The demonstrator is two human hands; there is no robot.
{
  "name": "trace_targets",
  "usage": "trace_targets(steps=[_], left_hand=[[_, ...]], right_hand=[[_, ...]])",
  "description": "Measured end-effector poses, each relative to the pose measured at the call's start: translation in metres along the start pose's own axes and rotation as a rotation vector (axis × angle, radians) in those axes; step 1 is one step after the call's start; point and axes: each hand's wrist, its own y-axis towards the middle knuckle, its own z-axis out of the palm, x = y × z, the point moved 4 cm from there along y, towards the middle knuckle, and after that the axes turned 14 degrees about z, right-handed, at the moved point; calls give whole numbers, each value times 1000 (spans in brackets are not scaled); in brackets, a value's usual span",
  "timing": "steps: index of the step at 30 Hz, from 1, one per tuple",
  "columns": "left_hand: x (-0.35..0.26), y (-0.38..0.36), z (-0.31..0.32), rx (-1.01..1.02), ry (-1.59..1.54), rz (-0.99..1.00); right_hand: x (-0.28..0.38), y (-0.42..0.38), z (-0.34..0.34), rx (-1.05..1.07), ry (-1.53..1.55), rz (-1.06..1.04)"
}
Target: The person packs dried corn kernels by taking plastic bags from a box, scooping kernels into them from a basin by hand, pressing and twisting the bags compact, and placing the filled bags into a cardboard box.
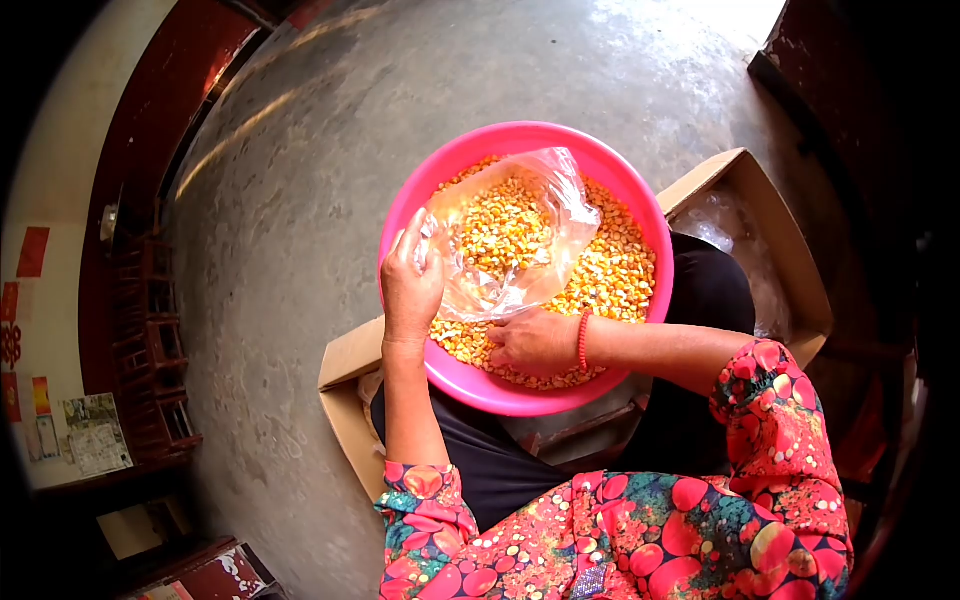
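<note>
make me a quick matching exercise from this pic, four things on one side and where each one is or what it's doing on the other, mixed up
Things:
1. left hand
2. right hand
3. pink basin
4. cardboard box

Places or states:
A. on the person's lap, full of corn kernels
B. on the floor under the basin
C. holding up the clear plastic bag by its edge
D. resting on the kernels, down in the basin

Pairs: 1-C, 2-D, 3-A, 4-B
</note>
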Motion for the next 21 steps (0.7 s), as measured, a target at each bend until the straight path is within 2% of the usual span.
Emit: trace_targets(steps=[6, 12, 14, 15, 17, 18, 20, 21], left_hand=[[2, -1, -1, 25, -18, -41], [0, -1, 0, 25, -20, -32], [1, -1, 1, 28, -18, -26], [1, -1, 1, 30, -15, -22], [0, -1, 1, 30, -19, -30], [-1, -1, 1, 31, -22, -37], [1, -2, 1, 32, -12, -17], [0, -1, 1, 34, -4, 3]], right_hand=[[-12, 3, 18, 19, 13, 64], [-8, 3, 1, 213, -8, 213], [-12, 7, -4, 47, 432, 167], [-12, 10, -5, 47, 432, 167], [-17, 19, -1, 173, 1126, 368], [-10, 12, -14, 369, 1432, 549], [-6, 9, -23, 552, 1523, 586], [-5, 8, -25, 551, 1524, 586]])
